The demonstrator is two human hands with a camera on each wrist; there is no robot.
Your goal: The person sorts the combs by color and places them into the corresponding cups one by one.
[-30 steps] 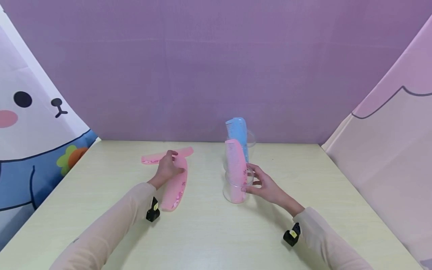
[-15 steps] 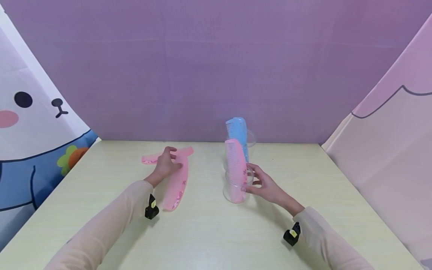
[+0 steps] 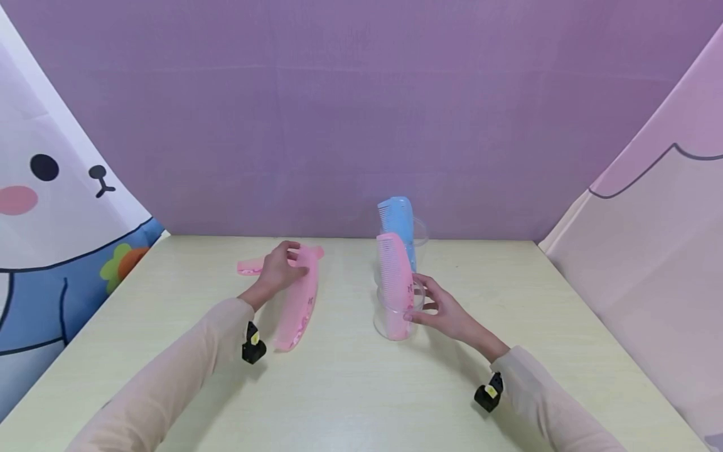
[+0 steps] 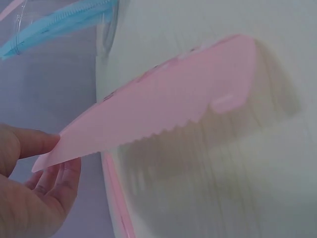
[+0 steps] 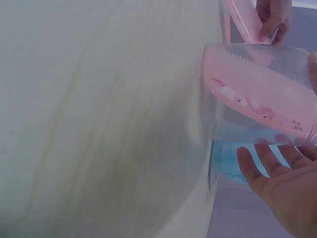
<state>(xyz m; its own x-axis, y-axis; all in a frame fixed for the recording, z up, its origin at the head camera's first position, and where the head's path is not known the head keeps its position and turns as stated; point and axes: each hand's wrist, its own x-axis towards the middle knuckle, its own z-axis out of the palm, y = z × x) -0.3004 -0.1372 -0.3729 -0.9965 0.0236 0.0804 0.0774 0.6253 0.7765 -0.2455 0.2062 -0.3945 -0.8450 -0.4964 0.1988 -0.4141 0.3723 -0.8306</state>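
Note:
My left hand [image 3: 278,270] pinches a pink comb [image 3: 299,307] by its far end, thumb on one face and fingers on the other. In the left wrist view the comb [image 4: 158,94] is tilted, with its shadow on the table. Underneath it, a second pink comb [image 3: 250,267] lies flat, partly covered by the hand and the first comb. On the right, my right hand [image 3: 449,314] holds a clear plastic cup [image 5: 257,134] by its side. Another pink comb [image 3: 395,270], printed with flamingos, stands leaning inside this cup.
Directly behind the held cup stands another clear cup [image 3: 421,232] with a blue comb [image 3: 401,216] in it. A purple backdrop [image 3: 339,125] rises at the table's [image 3: 361,395] back edge, and printed cloths hang at both sides.
The left hand has shifted slightly away toward the back, and the pink comb has turned more edge-on and moved a little with it. The right hand and both cups stay in place.

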